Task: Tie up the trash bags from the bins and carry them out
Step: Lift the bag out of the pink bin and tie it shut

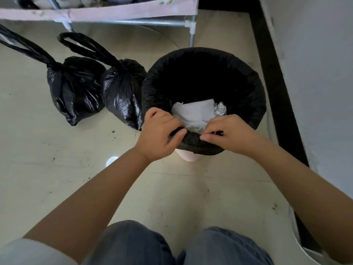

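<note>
At the bin [188, 156], both hands (left hand [159, 135], right hand [230, 133]) grip the liner [193, 139].

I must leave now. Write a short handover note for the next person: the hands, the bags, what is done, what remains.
Left hand and right hand both grip the rolled liner at the near rim of the bin.
Liner is still in the bin, with paper inside.
Done: two tied bags stand on the floor left of the bin.
Left: unroll the liner, lift it out, tie it, carry all three out.
</note>
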Demonstrator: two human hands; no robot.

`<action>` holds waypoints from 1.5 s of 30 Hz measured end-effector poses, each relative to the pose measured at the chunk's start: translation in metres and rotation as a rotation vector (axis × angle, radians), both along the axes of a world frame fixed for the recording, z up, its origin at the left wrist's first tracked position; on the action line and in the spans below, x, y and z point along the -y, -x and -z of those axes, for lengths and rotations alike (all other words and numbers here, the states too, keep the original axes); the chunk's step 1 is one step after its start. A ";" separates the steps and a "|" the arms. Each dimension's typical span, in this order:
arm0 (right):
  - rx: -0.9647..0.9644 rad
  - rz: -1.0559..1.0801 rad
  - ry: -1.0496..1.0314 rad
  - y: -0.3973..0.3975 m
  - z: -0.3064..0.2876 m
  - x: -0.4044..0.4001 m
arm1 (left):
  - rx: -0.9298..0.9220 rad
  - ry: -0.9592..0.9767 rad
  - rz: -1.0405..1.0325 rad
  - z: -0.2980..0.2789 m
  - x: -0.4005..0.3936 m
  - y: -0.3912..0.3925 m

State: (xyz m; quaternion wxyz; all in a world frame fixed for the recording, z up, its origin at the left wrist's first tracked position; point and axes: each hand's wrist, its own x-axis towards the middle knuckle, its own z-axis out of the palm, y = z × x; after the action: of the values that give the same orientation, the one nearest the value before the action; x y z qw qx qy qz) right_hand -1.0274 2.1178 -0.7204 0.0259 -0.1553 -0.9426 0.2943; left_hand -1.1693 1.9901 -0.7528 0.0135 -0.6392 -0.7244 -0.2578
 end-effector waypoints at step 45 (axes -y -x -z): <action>0.215 0.468 -0.567 -0.051 -0.026 -0.090 | -0.007 0.520 -0.782 -0.067 0.001 0.055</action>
State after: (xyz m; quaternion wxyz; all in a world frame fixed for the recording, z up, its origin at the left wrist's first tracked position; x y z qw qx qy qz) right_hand -0.9765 2.2080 -0.6943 0.0354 -0.3828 -0.9231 -0.0098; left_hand -1.2240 1.9888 -0.6853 -0.0486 -0.3015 -0.9514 -0.0410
